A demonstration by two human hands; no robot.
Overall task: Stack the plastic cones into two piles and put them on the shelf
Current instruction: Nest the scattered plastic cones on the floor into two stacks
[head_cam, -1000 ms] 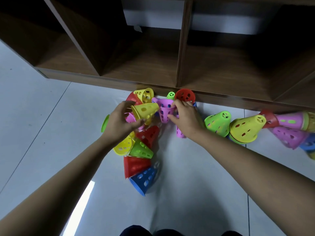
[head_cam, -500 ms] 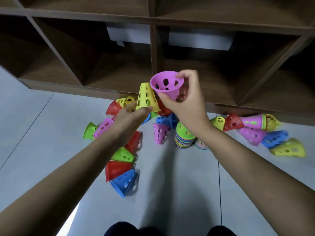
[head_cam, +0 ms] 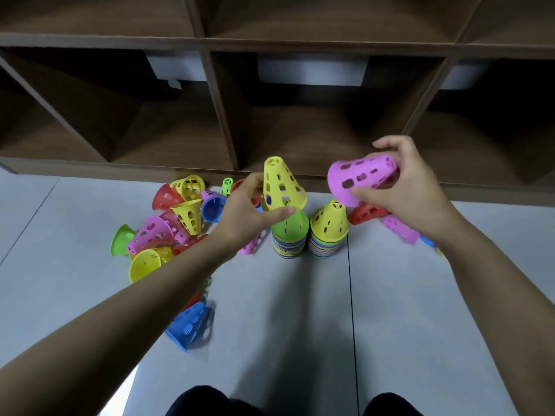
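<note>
A blue cone (head_cam: 192, 328) lay on its side on the floor (head_cam: 390, 295) nearest me. Beyond it, the green-topped pile (head_cam: 289, 235) and the yellow-topped pile (head_cam: 329, 232) stood side by side. My left hand (head_cam: 243, 214) pinched an upright yellow cone (head_cam: 282, 187) just above the green-topped pile. My right hand (head_cam: 411, 187) gripped a pink cone (head_cam: 360, 178) tilted sideways in front of the shelf (head_cam: 300, 130).

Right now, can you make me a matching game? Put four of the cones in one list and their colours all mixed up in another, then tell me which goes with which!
Cones
1. left-hand cone
2. right-hand cone
3. top cone of the left pile
4. cone lying by the left forearm

Colours
a. blue
b. yellow
c. green
d. pink

Pairs: 1-b, 2-d, 3-c, 4-a. The left hand and the right hand each grip one cone.
</note>
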